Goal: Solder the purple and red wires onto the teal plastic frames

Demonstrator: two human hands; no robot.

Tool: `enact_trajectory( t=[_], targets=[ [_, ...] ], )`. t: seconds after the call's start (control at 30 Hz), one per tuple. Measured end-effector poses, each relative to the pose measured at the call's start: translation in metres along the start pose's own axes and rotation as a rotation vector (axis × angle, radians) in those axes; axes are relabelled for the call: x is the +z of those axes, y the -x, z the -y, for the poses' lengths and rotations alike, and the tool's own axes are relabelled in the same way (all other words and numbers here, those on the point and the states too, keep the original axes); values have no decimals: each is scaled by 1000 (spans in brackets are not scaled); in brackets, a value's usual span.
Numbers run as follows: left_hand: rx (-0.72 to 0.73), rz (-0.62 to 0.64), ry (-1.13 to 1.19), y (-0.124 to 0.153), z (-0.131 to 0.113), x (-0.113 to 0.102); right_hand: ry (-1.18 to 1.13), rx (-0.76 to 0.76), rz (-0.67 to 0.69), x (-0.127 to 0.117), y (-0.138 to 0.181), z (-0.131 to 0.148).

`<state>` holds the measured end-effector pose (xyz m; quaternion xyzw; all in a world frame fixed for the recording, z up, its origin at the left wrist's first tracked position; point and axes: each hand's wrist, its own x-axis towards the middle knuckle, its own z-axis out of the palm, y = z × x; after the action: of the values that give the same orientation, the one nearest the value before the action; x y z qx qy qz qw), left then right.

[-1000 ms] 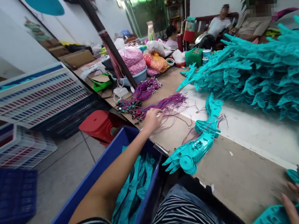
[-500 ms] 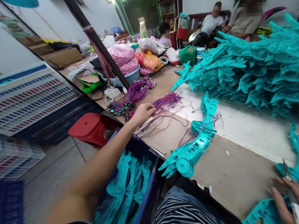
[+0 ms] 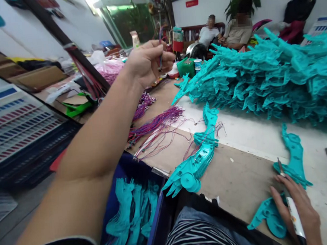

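Note:
Raised over the far side of the table, my left hand (image 3: 148, 62) pinches a thin wire (image 3: 161, 59) that hangs down from the fingertips. A bundle of purple and red wires (image 3: 160, 121) lies on the table below it. My right hand (image 3: 305, 206) rests at the lower right, wrapped round a soldering iron (image 3: 294, 214) with a white handle and thin metal tip. A teal plastic piece with a round disc (image 3: 271, 215) lies partly under that hand. Beyond the tip lies another teal piece (image 3: 294, 150). Stacked teal pieces (image 3: 202, 157) with loose wires across them lie mid-table.
A large heap of teal pieces (image 3: 261, 78) covers the back right. A blue bin (image 3: 156, 220) holding more teal pieces stands by my lap. Crates (image 3: 23, 124) are at the left, and a dark post (image 3: 62, 40) rises there. Two people sit at the back.
My left hand has risen from the wire bundle with a wire in its fingers. The view has turned right; my right hand still holds the soldering iron.

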<state>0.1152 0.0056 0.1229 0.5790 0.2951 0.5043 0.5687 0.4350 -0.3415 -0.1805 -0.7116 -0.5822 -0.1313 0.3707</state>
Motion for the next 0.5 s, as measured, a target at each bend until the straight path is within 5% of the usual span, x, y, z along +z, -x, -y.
enact_trajectory(
  t=[0.2, 0.37, 0.5],
  targets=[
    [-70, 205, -72, 37, -15, 75, -41, 17, -106, -19, -23, 28],
    [-173, 435, 22, 89, 18, 139, -242, -75, -414, -65, -82, 58],
    [-300, 674, 90, 126, 53, 180, -350, -162, -440, -91, -124, 63]
  ],
)
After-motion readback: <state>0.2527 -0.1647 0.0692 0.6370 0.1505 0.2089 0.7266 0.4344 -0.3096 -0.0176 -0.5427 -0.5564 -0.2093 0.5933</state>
